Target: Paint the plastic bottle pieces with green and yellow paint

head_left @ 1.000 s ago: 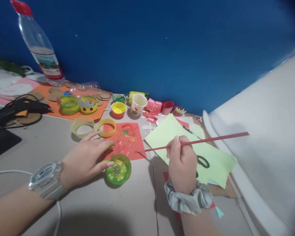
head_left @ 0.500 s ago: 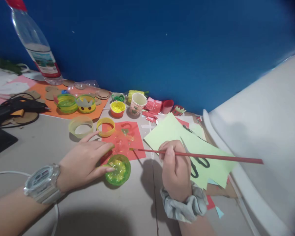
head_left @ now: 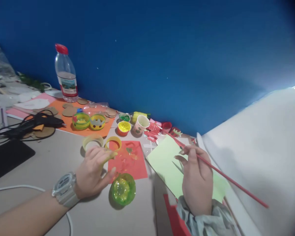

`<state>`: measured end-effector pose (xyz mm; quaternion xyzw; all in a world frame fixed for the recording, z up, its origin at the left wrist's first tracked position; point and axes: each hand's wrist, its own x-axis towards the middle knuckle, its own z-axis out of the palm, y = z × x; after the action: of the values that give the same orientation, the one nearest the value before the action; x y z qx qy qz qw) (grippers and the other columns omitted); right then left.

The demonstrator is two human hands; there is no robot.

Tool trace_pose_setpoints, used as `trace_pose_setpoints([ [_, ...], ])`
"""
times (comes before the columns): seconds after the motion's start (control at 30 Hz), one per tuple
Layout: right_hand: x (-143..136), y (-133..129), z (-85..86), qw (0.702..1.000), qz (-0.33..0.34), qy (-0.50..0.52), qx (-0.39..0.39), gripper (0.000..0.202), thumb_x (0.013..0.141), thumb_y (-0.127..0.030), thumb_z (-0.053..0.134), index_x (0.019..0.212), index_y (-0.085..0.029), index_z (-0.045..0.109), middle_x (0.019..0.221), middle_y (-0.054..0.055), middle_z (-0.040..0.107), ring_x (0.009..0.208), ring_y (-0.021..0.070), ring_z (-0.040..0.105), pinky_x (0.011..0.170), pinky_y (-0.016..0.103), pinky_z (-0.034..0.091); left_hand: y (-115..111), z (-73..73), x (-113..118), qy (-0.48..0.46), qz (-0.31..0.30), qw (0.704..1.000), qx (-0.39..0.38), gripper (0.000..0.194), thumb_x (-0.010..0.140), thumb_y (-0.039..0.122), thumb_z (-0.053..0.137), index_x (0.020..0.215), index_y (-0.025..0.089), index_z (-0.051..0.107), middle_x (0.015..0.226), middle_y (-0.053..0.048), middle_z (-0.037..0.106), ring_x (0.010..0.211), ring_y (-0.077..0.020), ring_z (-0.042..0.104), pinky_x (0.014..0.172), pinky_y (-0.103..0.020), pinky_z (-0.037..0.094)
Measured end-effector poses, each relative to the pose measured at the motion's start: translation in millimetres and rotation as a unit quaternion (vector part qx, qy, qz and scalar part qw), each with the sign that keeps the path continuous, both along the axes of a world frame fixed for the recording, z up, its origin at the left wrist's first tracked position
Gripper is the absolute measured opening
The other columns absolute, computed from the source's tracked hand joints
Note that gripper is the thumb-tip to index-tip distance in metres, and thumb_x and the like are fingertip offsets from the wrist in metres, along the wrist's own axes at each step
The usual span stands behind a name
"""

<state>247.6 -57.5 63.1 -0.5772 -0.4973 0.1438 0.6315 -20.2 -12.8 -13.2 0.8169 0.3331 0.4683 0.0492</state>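
Observation:
My left hand (head_left: 94, 172), with a watch on its wrist, is raised just left of a green bowl (head_left: 123, 189) with shiny yellow-green stuff in it. Its fingers are apart and hold nothing. A long red paintbrush (head_left: 232, 180) is gripped in my right hand (head_left: 198, 177), over the light green paper (head_left: 162, 157); its tip points up and left. Black scissors lie mostly hidden under that hand. Beyond the bowl lies a red paper (head_left: 137, 164) with paint smears. A yellow ring (head_left: 113, 144) touches its corner, beside a pale yellow ring (head_left: 92, 141).
Behind stand a yellow paint cup (head_left: 124, 127), a green paint cup (head_left: 124, 117) and a paper cup (head_left: 141, 125). Two decorated rings rest on orange paper (head_left: 98, 132). A bottle (head_left: 67, 78), glue gun (head_left: 39, 123) and black device (head_left: 11, 159) are left. A blue wall rises behind.
My left hand has come off the green bowl. My right hand has moved right, and the brush has swung so its tip points up toward the back. The view has shifted up and left.

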Motion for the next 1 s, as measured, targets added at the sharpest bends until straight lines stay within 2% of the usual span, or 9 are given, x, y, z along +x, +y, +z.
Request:
trace_pose_setpoints([
  [0.07, -3.8, 11.0, 18.6, 0.996, 0.023, -0.06, -0.056, 0.038, 0.101, -0.053, 0.045, 0.104, -0.018, 0.059, 0.106, 0.006, 0.054, 0.096, 0.0155, 0.055, 0.075, 0.025, 0.053, -2.2, -1.9, 2.0, -0.014, -0.012, 1.0, 0.008, 0.033, 0.084, 0.016, 0.051, 0.116, 0.02, 0.045, 0.095, -0.007, 0.064, 0.093, -0.0248, 0.056, 0.091, -0.045, 0.039],
  [0.17, -18.5, 34.1, 48.7, 0.976, 0.043, -0.194, -0.084, 0.044, 0.102, -0.055, 0.037, 0.101, -0.018, 0.06, 0.094, 0.005, 0.059, 0.086, 0.0158, 0.058, 0.073, 0.027, 0.05, -6.5, -4.1, 3.6, -0.03, -0.018, 0.999, -0.001, 0.039, 0.083, 0.014, 0.053, 0.12, 0.02, 0.044, 0.099, -0.007, 0.064, 0.098, -0.0244, 0.055, 0.094, -0.044, 0.038],
  [0.27, -42.2, 58.7, 74.4, 0.967, 0.053, -0.25, -0.006, 0.028, 0.102, -0.046, 0.045, 0.104, -0.02, 0.053, 0.08, 0.0, 0.057, 0.067, 0.0125, 0.056, 0.062, 0.024, 0.044, -9.5, -5.0, 4.5, -0.048, -0.026, 0.998, -0.009, 0.038, 0.084, 0.015, 0.051, 0.121, 0.02, 0.044, 0.102, -0.007, 0.063, 0.1, -0.0245, 0.053, 0.096, -0.046, 0.036],
  [0.37, -63.1, 80.1, 90.0, 0.95, 0.062, -0.297, 0.074, 0.014, 0.101, -0.033, 0.049, 0.103, -0.02, 0.05, 0.083, 0.0, 0.059, 0.07, 0.0124, 0.058, 0.062, 0.023, 0.042, -9.4, -3.8, 4.8, -0.052, -0.02, 0.998, -0.022, 0.037, 0.084, 0.015, 0.049, 0.12, 0.022, 0.045, 0.103, -0.007, 0.062, 0.1, -0.0242, 0.053, 0.095, -0.045, 0.036],
  [0.5, -65.7, 98.8, 96.9, 0.933, 0.101, -0.34, 0.054, 0.026, 0.105, -0.038, 0.042, 0.092, -0.019, 0.053, 0.075, -0.001, 0.059, 0.059, 0.0109, 0.054, 0.054, 0.023, 0.036, -5.5, -3.6, 3.0, -0.032, -0.028, 0.999, -0.022, 0.041, 0.083, 0.015, 0.05, 0.123, 0.023, 0.044, 0.102, -0.006, 0.062, 0.099, -0.0241, 0.054, 0.093, -0.044, 0.039],
  [0.63, -42.8, 98.4, 100.6, 0.925, 0.105, -0.365, 0.016, 0.036, 0.104, -0.045, 0.042, 0.085, -0.019, 0.057, 0.067, -0.002, 0.056, 0.053, 0.0115, 0.051, 0.048, 0.024, 0.032, -3.6, -6.6, 2.6, -0.047, -0.021, 0.998, -0.047, 0.039, 0.083, 0.016, 0.05, 0.121, 0.024, 0.046, 0.101, -0.007, 0.061, 0.103, -0.0257, 0.052, 0.094, -0.046, 0.041],
  [0.77, -22.5, 91.7, 108.1, 0.901, 0.019, -0.432, -0.02, 0.034, 0.104, -0.043, 0.043, 0.081, -0.023, 0.059, 0.068, 0.0, 0.056, 0.058, 0.0152, 0.05, 0.052, 0.029, 0.03, -3.2, -9.2, 4.4, -0.008, -0.045, 0.996, -0.083, 0.032, 0.09, 0.033, 0.045, 0.12, 0.023, 0.051, 0.105, -0.009, 0.06, 0.105, -0.0268, 0.052, 0.096, -0.048, 0.041],
  [0.9, -19.2, 93.4, 111.8, 0.909, 0.013, -0.417, -0.007, 0.023, 0.103, -0.039, 0.043, 0.094, -0.026, 0.06, 0.079, -0.001, 0.059, 0.064, 0.0143, 0.056, 0.069, 0.033, 0.042, -8.3, -5.4, 10.4, 0.031, -0.188, 0.978, -0.084, 0.06, 0.091, 0.064, 0.027, 0.132, 0.025, 0.046, 0.111, -0.011, 0.07, 0.111, -0.0285, 0.058, 0.102, -0.048, 0.04],
  [1.0, -23.7, 96.4, 111.0, 0.909, 0.025, -0.416, -0.005, 0.021, 0.102, -0.033, 0.045, 0.095, -0.022, 0.061, 0.085, -0.001, 0.061, 0.072, 0.0155, 0.06, 0.08, 0.036, 0.047, -21.1, 0.1, 18.6, 0.082, -0.227, 0.964, -0.111, 0.073, 0.082, 0.075, 0.036, 0.134, 0.025, 0.047, 0.119, -0.013, 0.07, 0.118, -0.0321, 0.06, 0.111, -0.049, 0.032],
])
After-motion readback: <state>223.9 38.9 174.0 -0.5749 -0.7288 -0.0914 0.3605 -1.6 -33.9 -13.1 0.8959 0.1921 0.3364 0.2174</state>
